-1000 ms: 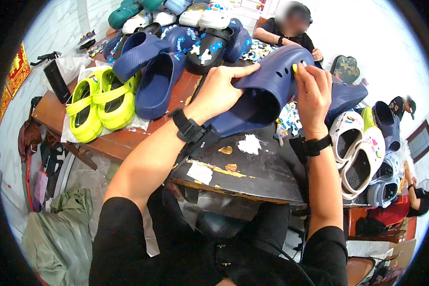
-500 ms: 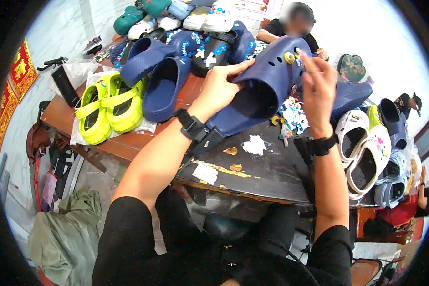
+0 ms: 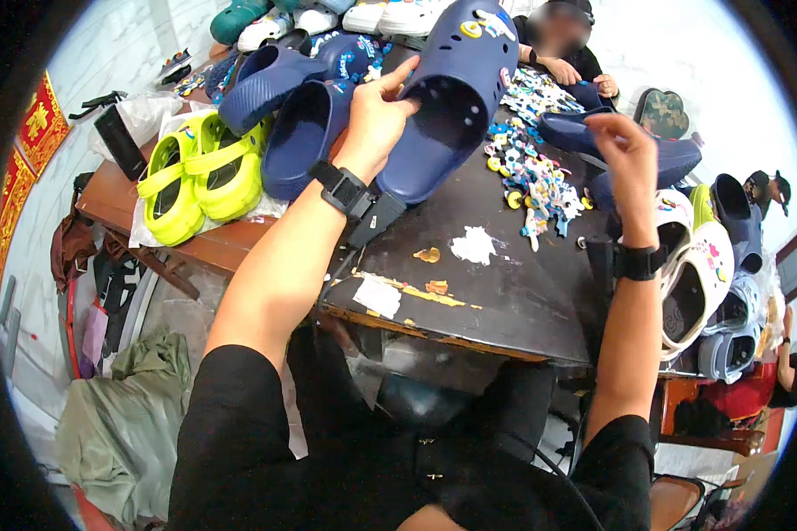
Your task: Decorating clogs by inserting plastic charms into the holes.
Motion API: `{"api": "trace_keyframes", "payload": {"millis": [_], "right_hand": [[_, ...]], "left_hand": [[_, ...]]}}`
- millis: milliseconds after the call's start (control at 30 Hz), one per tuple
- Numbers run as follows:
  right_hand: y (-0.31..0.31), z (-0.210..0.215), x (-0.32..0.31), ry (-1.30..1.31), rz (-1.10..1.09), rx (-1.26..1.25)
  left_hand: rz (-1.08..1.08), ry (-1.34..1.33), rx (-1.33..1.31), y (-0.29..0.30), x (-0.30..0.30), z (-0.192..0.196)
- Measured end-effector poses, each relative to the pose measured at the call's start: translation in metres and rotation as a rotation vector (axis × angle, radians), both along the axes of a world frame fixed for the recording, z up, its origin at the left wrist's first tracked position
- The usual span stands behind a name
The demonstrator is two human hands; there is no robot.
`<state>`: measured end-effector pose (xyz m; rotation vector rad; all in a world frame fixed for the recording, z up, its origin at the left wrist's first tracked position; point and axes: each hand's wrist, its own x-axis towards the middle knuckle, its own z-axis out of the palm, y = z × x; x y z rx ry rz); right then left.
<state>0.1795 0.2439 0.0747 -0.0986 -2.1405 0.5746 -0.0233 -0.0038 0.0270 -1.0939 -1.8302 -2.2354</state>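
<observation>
My left hand [image 3: 376,124] grips a navy clog [image 3: 469,66] by the side of its opening. The clog is tilted up, toe pointing away, with a few colourful charms on its vented top. Over the table's right side hovers my right hand [image 3: 626,155], slightly blurred, its fingers loosely bent and apart with nothing visible in them. Close to it lies another navy clog [image 3: 567,129]. Between my hands a heap of small colourful shoe charms [image 3: 540,190] is spread on the dark table [image 3: 522,301].
Lime-green clogs [image 3: 227,183] and a loose navy clog [image 3: 303,133] stand at left. White clogs [image 3: 701,288] are stacked at right. Across the table a person [image 3: 562,53] handles something dark. White scraps [image 3: 474,246] lie near the front edge; green cloth [image 3: 124,434] is at lower left.
My left hand has moved the navy clog up and left, uncovering more of the charm heap. My right hand has drawn away from the clog's charms toward the right.
</observation>
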Motion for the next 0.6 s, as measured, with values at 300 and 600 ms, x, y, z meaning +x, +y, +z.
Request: {"api": "trace_keyframes", "payload": {"millis": [300, 600], "right_hand": [[-0.004, -0.031, -0.011, -0.287, 0.027, 0.287], [-0.007, -0.060, -0.072, -0.558, -0.151, 0.598]], "left_hand": [[-0.092, 0.030, 0.018, 0.000, 0.008, 0.002], [-0.038, 0.172, 0.012, 0.001, 0.003, 0.000]]}}
